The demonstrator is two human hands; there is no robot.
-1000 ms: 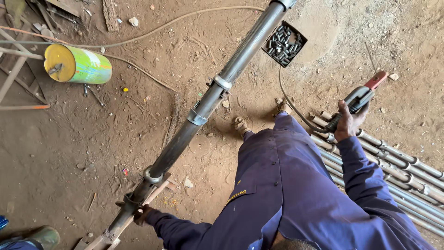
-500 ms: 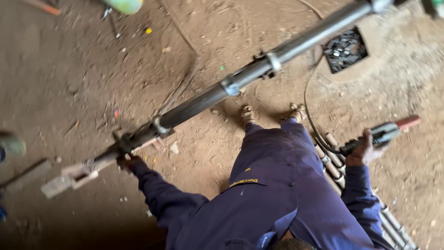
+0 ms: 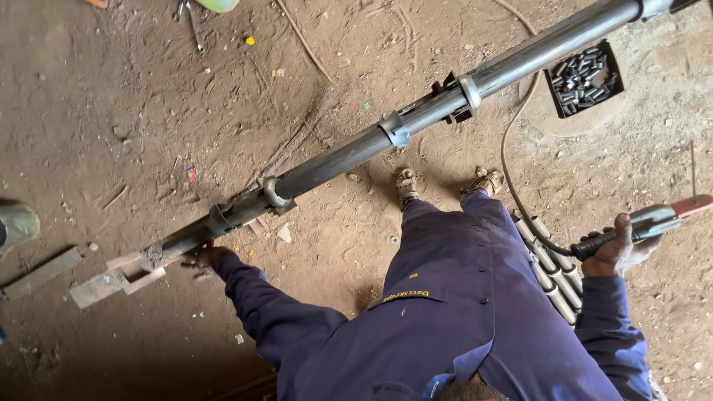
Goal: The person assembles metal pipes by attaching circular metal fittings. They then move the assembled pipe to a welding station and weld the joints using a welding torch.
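— Two hands, and both are busy. What is on the left?

— My left hand (image 3: 202, 258) reaches down to the low end of the long pipe (image 3: 356, 145). It touches the pipe, but I cannot tell if my fingers are shut.

— Where does the pipe go?

— It slants up to the right, over the dirt floor (image 3: 111, 111), past my shoes (image 3: 407, 183). Metal rings (image 3: 396, 128) sit along it.

— And on the right?

— My right hand (image 3: 615, 249) squeezes the welding holder (image 3: 653, 221) tight. Its cable (image 3: 512, 171) curls away. Short rods (image 3: 553, 278) lie just beside that hand. A black box of small bits (image 3: 584, 76) sits near the pipe's top end.
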